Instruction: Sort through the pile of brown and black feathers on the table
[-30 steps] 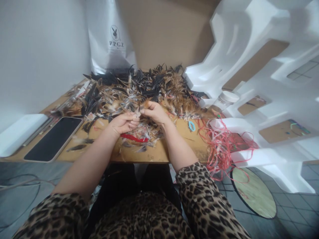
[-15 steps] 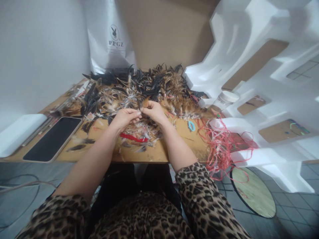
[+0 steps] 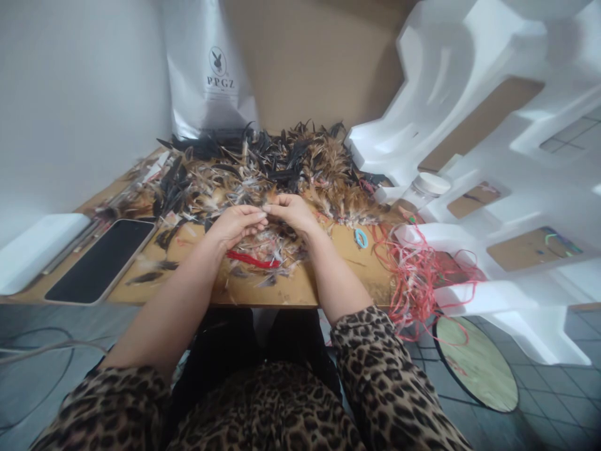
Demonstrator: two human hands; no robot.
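Note:
My left hand [image 3: 238, 224] and my right hand [image 3: 292, 213] meet fingertip to fingertip over the front of a feather pile [image 3: 225, 188]. Both are closed in a pinch. A small brown feather [image 3: 271, 194] shows at the fingers of my right hand and seems held there. What the left fingertips pinch is too small and hidden to make out. Just below the hands, a bundle of red string [image 3: 252, 259] lies among pale feather scraps [image 3: 282, 250]. Black feathers [image 3: 286, 160] and brown ones [image 3: 328, 156] are heaped behind.
A phone [image 3: 101, 260] and a white box-like object [image 3: 42, 250] lie at the left. To the right are a blue ring [image 3: 360, 238], tangled pink string [image 3: 417, 275], a lidded jar [image 3: 425, 188] and white foam packing [image 3: 422, 75]. A silvery bag [image 3: 211, 106] stands behind.
The hands stay nearly in place, still pinched together. The brown feather tip above the right fingers shows less than before. The view has shifted very slightly.

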